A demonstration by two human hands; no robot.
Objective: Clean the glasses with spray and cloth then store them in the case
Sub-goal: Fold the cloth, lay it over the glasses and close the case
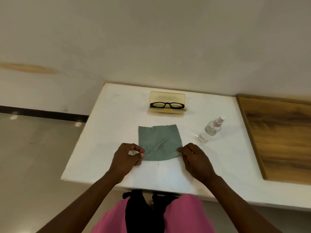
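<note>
A green microfibre cloth point(159, 142) lies flat on the white worktop point(107, 132). The left hand point(125, 159) sits at the cloth's near left corner, thumb and forefinger curled together at its edge; whether they hold it is unclear. The right hand point(196, 159) pinches the cloth's near right corner. Beyond the cloth, black-framed glasses point(167, 105) rest in an open yellow case point(167, 96). A clear spray bottle point(211, 129) stands to the cloth's right, apart from it
</note>
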